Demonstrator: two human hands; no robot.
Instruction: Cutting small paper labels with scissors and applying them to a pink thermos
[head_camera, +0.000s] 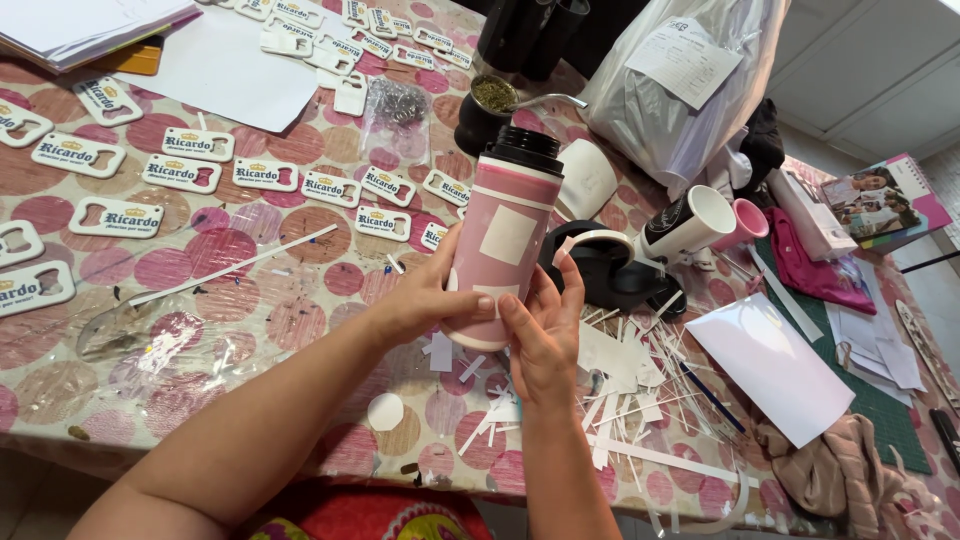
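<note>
Gripping pink bottle (505, 245), both hands' fingers (520, 318) curled

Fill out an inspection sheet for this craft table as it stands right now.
Surface: table under a cloth with pink and brown dots, mostly covered.
Job's things: pink bottle with black threaded neck and pale square patches, held tilted above the table; black tape dispenser just behind it.
Clutter: white bottle-opener tags in rows, paper strips, white sheet, small bag of metal rings, cup with a spoon, white cup with black sleeve.
Hands: left hand grips the bottle's lower side; right hand supports its base.
Cables: nothing seen.
Surroundings: big plastic bag, green cutting mat, magazine.
</note>
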